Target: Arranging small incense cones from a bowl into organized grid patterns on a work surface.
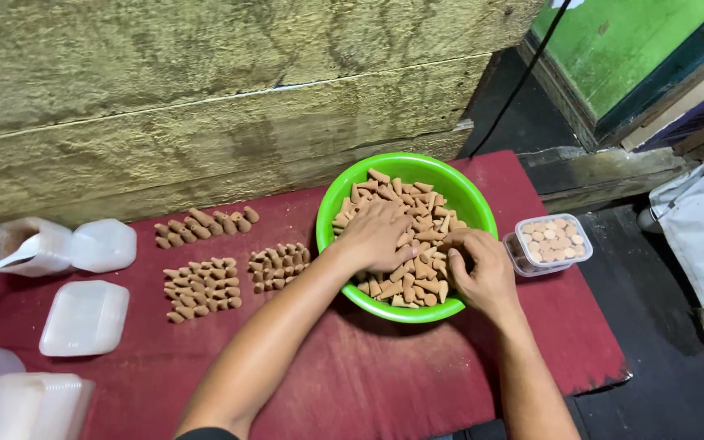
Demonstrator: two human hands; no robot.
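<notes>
Head view shows a low desk under dark red cloth (352, 383) bearing a round green plastic bowl (336, 200) heaped with small brown clay-like cones (417, 224). Left hand (375, 236) lies on the heap, fingers loosely curled, apparently gripping nothing. Right hand (482, 273) digs in, fingers closed around cones. Beside it: a clear lidded tub (549, 243).

A single head-worn camera looks steeply down at close range over a red-covered table (352, 383), facing a rough wall (205, 98) at twelve o'clock, with dark floor (662, 358) at three o'clock.
</notes>
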